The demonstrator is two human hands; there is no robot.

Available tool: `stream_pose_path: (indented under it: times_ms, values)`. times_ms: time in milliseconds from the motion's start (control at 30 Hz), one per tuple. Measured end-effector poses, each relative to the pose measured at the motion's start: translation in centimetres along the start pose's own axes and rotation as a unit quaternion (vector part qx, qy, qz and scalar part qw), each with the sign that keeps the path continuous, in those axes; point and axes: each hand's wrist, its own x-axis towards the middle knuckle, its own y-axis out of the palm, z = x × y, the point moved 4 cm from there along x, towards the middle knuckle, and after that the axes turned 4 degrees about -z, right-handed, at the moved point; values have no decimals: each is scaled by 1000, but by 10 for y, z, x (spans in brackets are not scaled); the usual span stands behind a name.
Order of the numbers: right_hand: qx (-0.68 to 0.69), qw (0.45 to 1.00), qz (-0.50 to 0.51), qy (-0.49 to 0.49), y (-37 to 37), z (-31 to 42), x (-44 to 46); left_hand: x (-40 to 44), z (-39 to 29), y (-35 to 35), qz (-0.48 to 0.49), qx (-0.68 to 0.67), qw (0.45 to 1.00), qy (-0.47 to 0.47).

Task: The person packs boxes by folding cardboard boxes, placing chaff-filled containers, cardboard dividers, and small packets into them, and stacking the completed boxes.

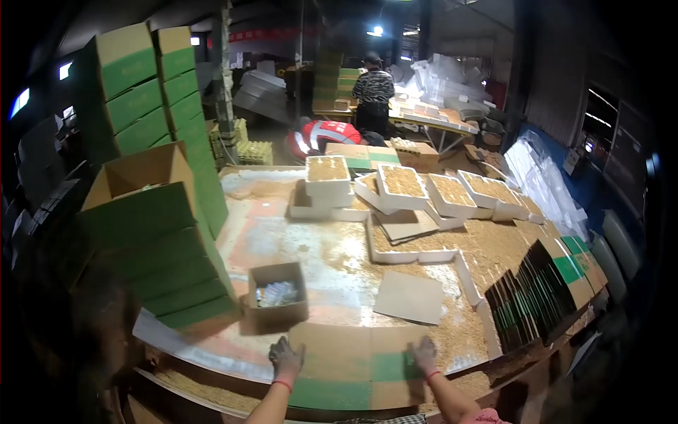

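Note:
A flattened cardboard box [332, 353], brown with green bands, lies across the near edge of the table in front of me. My left hand [286, 358], in a grey glove, grips its left edge with the thumb on the top face. At the opposite edge my right hand [425, 355], also gloved, holds the same box. Just beyond it are a small open box [277, 318] with small plastic packets inside and a loose cardboard sheet [408, 297].
Tall stacks of green-brown cartons [152, 268] rise at left. Folded cartons [533, 293] stand in a row at right. White foam trays [402, 185] filled with sawdust-like material line the back, near low white strips [462, 272]. A person in red [328, 133] bends behind; another person [373, 92] stands farther off.

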Motion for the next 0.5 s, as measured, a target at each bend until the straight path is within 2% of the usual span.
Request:
stream_pose_path:
  times_ms: [33,67,100,200,233,267,300,333,400,433,467,500]
  values:
    - [103,991,-76,38,-25,33,-34,-14,-21,15,-10,95,994,45]
    - [252,959,-129,-25,4,12,0,-15,-21,21,-58,124,989,55]
    - [393,898,-179,-87,32,-11,31,-9,-10,24,-86,23,995,49]
    - [458,845,-236,-145,-83,29,-4,-35,-30,-21,-61,-193,979,-24]
    - [476,819,-273,-171,-127,41,-10,-39,-38,-31,-54,-233,970,-44]
    - [457,816,-293,-196,-150,46,4,-44,-46,-41,-49,-272,959,-63]
    - [440,812,-313,-220,-163,49,13,-35,-47,-43,-108,-347,931,21]
    - [448,811,-305,-220,-175,49,15,-40,-52,-54,-139,-379,913,64]
    - [638,718,-146,-236,-193,52,19,-66,-79,-95,-217,-415,871,148]
    - [642,712,-151,-243,-200,55,20,-79,-102,-123,-265,-425,844,192]
    - [707,654,-132,-234,-199,56,17,-92,-115,-141,-266,-426,843,194]
    - [727,640,-120,-219,-188,53,18,-114,-126,-161,-404,-211,865,212]
